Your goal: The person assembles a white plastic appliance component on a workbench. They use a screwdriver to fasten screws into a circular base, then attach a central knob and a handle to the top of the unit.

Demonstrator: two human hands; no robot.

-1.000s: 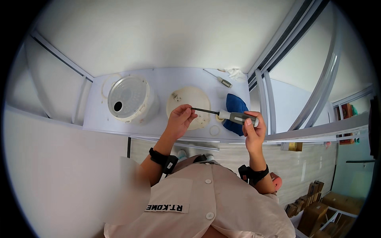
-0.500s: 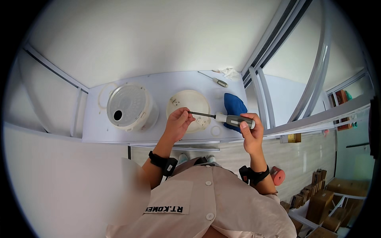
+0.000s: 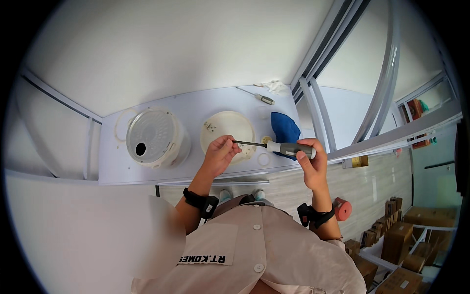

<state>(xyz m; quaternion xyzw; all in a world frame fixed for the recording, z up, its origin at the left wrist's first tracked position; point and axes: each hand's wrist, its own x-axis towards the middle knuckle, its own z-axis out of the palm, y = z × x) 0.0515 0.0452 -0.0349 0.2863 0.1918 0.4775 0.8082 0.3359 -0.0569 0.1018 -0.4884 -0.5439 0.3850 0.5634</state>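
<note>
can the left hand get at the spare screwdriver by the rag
Probably not at once: the left hand pinches the tip of the screwdriver in use, and the spare screwdriver lies farther back, though nothing blocks the way.

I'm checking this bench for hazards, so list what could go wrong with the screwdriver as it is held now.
1. The left hand pinches the tip of the screwdriver while the right hand grips the handle; a slip might jab the fingers.
2. The tip sits above the round white disc, which could get scratched.
3. The small white ring lies near the shelf edge and might be knocked off.
</note>
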